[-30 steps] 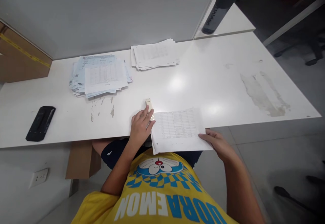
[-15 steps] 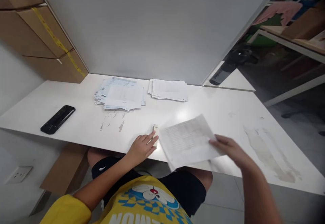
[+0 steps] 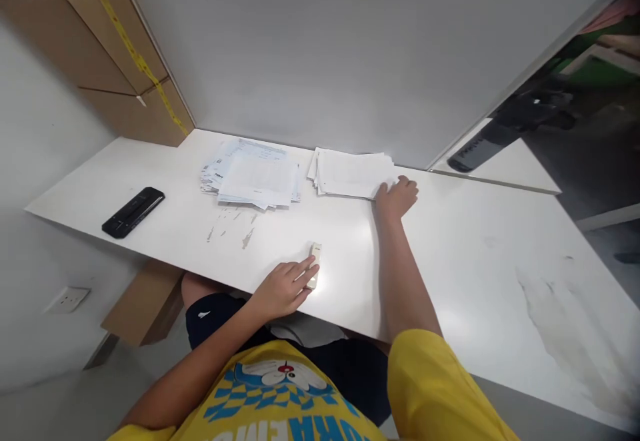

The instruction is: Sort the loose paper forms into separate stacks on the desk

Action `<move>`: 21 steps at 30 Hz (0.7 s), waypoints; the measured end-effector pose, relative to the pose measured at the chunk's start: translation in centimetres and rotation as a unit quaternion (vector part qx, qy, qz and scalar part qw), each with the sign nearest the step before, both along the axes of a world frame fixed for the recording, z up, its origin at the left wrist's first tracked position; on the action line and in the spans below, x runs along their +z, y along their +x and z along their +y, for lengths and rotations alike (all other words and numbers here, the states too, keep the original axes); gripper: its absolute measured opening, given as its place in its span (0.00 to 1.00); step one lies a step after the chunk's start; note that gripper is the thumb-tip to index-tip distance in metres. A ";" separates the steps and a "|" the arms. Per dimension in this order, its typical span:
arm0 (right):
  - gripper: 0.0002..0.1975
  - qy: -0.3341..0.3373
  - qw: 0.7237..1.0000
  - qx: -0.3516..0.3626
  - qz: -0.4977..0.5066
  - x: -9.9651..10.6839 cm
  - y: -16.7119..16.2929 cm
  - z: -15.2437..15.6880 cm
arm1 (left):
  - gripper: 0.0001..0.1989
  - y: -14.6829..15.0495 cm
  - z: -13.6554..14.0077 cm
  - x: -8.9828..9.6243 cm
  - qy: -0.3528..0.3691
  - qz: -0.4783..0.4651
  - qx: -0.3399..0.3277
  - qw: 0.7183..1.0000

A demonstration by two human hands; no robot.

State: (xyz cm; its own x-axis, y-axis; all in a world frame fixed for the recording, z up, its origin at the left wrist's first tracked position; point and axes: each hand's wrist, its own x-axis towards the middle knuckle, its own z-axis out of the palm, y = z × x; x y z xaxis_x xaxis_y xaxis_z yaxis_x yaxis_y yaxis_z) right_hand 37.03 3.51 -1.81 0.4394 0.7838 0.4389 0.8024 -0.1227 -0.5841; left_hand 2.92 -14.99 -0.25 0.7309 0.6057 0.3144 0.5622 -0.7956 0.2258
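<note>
My left hand (image 3: 284,288) lies at the front of the white table, its fingers resting over and around a small cream stapler (image 3: 315,266). What the hidden fingertips do beneath it I cannot see. Further back, my right hand (image 3: 399,198) reaches to the right edge of a stack of white paper sheets (image 3: 353,173). Its fingers are spread, touching the corner of the top sheets. To the left of that stack lies a looser pile of printed papers (image 3: 260,178), fanned out unevenly.
A black phone (image 3: 133,212) lies on the left of the white table (image 3: 175,161). Cardboard boxes (image 3: 125,68) stand at the back left. A grey partition (image 3: 320,54) rises behind the papers. A dark cylindrical object (image 3: 473,153) is at the back right.
My right hand has moved from the front right to the back stack, and the sheets it held now lie there. My left hand stays on the stapler. The view has shifted slightly.
</note>
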 end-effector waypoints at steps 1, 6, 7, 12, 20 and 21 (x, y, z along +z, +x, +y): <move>0.24 0.009 1.000 -0.014 -0.010 -0.5 0.0 0.1 | 0.27 0.0 0.0 0.0 -0.007 -0.001 -0.002 1.000; 0.25 -0.031 0.964 0.238 -0.113 -1.3 -1.4 0.4 | 0.28 0.3 -0.5 0.9 -0.042 -0.004 -0.021 0.999; 0.25 -0.059 0.949 0.282 -0.128 -1.4 -1.7 0.6 | 0.28 0.3 -0.6 1.2 -0.050 -0.006 -0.021 0.998; 0.28 -0.100 0.949 0.256 -0.153 -2.2 -2.3 2.0 | 0.29 -2.0 2.0 1.7 -0.045 -0.024 0.068 0.996; 0.32 -0.069 0.951 0.245 -0.176 -2.8 -2.3 2.1 | 0.28 -9.0 16.1 0.6 -0.007 0.020 0.327 0.945; 0.32 -0.064 0.952 0.245 -0.175 -2.8 -2.3 2.0 | 0.26 -9.3 16.7 0.2 -0.004 0.024 0.322 0.946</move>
State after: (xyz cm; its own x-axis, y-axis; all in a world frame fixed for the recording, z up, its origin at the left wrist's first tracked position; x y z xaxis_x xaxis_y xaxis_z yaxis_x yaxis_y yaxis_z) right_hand 34.71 5.56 -4.64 -0.1476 0.9137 0.3788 0.9244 0.2636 -0.2757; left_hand -6.40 1.68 -0.04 0.2219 0.9327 0.2842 0.9397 -0.2823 0.1928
